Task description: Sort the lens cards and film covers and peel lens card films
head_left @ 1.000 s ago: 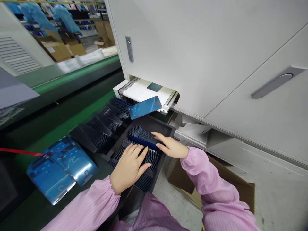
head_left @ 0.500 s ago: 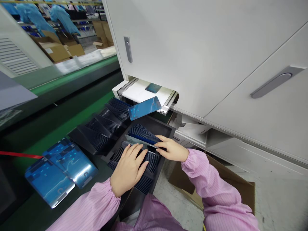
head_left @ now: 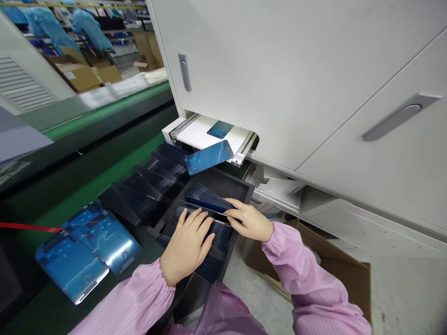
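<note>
Thin dark phone-sized panels stand packed on edge in a black tray. My left hand lies over them with fingers spread, its fingertips at the panels' upper edges. My right hand pinches the right end of a thin dark panel at the gap in the row. Just beyond that gap, more panels lean in a fan. The fingers partly hide the edges between both hands. A shiny blue panel lies aslant between the tray and a white conveyor belt.
Another panel lies on the belt, below a white machine cabinet. Left of the tray stand more dark panels in a row. Blue film-covered sheets lie nearer me. A cardboard box sits on the floor at right.
The pale-looking panel between my hands has tipped upright against the row and now looks dark. The panel on the belt has moved slightly toward me. My left hand has stayed in place.
</note>
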Action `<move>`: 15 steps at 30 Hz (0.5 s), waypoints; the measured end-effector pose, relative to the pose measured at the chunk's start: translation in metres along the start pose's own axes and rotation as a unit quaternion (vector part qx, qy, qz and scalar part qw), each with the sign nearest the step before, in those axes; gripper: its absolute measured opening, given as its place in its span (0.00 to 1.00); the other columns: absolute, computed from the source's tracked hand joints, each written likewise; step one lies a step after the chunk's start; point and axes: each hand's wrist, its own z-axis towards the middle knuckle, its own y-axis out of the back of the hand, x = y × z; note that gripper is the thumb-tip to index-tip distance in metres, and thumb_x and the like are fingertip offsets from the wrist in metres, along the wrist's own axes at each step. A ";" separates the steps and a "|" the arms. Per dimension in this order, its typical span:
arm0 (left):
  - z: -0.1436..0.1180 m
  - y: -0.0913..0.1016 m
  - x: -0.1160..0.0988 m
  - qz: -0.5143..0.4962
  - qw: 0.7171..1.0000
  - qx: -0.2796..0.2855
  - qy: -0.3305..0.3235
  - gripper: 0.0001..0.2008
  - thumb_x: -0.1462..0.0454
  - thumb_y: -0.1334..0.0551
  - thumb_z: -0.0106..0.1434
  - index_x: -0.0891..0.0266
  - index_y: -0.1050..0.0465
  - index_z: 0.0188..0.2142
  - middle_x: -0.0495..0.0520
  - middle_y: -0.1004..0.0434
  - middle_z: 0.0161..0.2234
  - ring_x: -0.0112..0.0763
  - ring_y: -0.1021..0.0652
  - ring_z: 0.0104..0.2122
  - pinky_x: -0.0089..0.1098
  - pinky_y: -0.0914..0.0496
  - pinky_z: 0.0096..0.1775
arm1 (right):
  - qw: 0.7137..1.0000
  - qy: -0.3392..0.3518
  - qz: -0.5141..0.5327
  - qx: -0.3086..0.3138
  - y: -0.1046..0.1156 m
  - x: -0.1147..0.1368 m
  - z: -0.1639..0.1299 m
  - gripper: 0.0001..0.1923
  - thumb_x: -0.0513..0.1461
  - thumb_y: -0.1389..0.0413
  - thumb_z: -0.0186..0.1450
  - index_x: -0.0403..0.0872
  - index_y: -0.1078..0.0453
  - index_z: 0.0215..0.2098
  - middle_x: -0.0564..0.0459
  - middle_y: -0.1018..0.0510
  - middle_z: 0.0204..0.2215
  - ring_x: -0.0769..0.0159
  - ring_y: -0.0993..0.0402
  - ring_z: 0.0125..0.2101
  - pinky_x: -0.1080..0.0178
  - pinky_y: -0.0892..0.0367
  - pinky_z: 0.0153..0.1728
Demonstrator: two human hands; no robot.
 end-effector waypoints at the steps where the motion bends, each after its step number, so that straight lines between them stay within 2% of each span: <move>1: 0.001 0.001 0.001 -0.001 1.000 0.002 -0.002 0.16 0.61 0.51 0.68 0.61 0.34 0.51 0.59 0.31 0.53 0.44 0.35 0.57 0.54 0.47 0.59 | 1.000 -0.002 0.002 -0.006 0.000 -0.001 0.000 0.12 0.35 0.52 0.65 0.45 0.28 0.41 0.44 0.36 0.57 0.60 0.28 0.48 0.58 0.30 0.49; 4: 0.010 0.005 0.006 0.000 1.000 -0.008 0.002 0.15 0.63 0.52 0.68 0.63 0.34 0.50 0.60 0.32 0.53 0.41 0.31 0.53 0.47 0.39 0.56 | 1.000 -0.005 0.003 -0.023 -0.002 -0.004 0.000 0.12 0.36 0.52 0.66 0.45 0.28 0.40 0.43 0.35 0.56 0.59 0.28 0.48 0.58 0.30 0.49; 7: 0.023 0.015 0.015 0.019 0.999 -0.009 0.030 0.14 0.64 0.51 0.68 0.63 0.33 0.49 0.60 0.32 0.51 0.36 0.25 0.43 0.36 0.29 0.44 | 0.999 -0.006 0.004 -0.038 -0.005 -0.004 0.000 0.13 0.36 0.53 0.66 0.45 0.27 0.41 0.43 0.34 0.55 0.58 0.28 0.49 0.58 0.30 0.49; 10: 0.038 0.023 0.024 0.070 0.997 0.034 0.015 0.09 0.65 0.48 0.67 0.60 0.29 0.39 0.53 0.27 0.39 0.33 0.25 0.34 0.32 0.30 0.33 | 0.998 -0.016 0.013 -0.054 -0.007 -0.004 -0.001 0.13 0.37 0.53 0.67 0.47 0.27 0.41 0.45 0.33 0.55 0.59 0.29 0.49 0.58 0.31 0.49; 12: 0.048 0.025 0.028 0.106 0.993 0.052 -0.017 0.07 0.66 0.46 0.66 0.60 0.30 0.34 0.51 0.28 0.33 0.34 0.26 0.33 0.32 0.32 0.31 | 0.998 -0.019 0.025 -0.057 -0.007 -0.004 -0.002 0.12 0.37 0.51 0.66 0.47 0.27 0.42 0.45 0.33 0.55 0.59 0.29 0.49 0.58 0.31 0.50; 15: 0.058 0.028 0.033 0.139 0.984 0.071 -0.086 0.07 0.68 0.45 0.65 0.61 0.31 0.32 0.51 0.28 0.31 0.34 0.28 0.33 0.32 0.34 0.32 | 0.998 -0.018 0.041 -0.048 -0.005 -0.007 -0.003 0.13 0.39 0.48 0.64 0.46 0.28 0.45 0.42 0.34 0.55 0.57 0.30 0.51 0.56 0.34 0.53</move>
